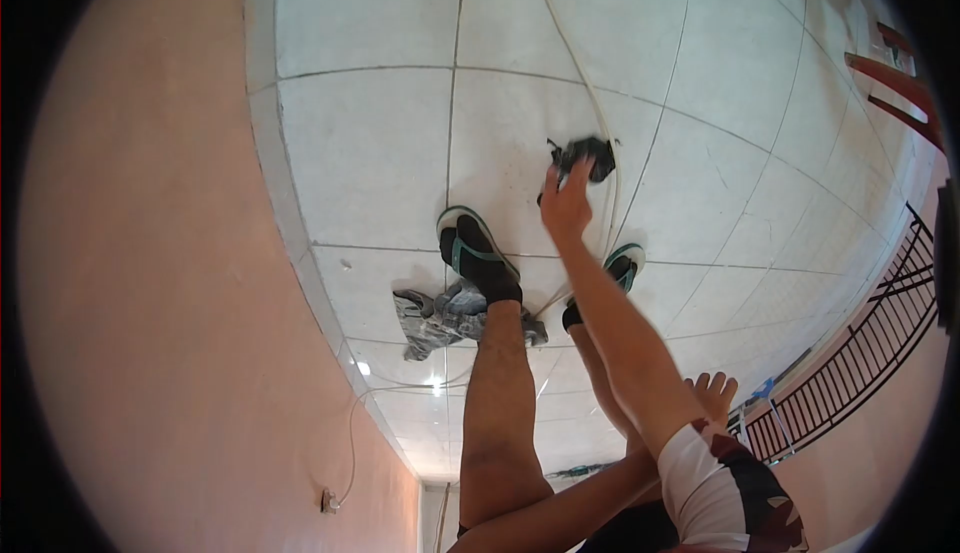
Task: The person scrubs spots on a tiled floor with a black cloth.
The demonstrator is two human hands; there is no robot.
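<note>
The right hand (577, 168) grips a crumpled black bundle (598, 157) (partly blurred), its long axis slanting away from the cable (575, 51), well apart from the floor's (360, 153) wall-side edge; left hand (712, 398) open.

My right grip (567, 203) reaches down to a crumpled black bundle (590, 160) above the tiled floor (365, 143), too blurred to tell how firmly I have it. A pale cable (566, 38) runs just beside it. My left grip (712, 398) is open, fingers spread, beyond my right forearm. Crumpled dark plastic (430, 321) lies by my sandalled foot (480, 258).
</note>
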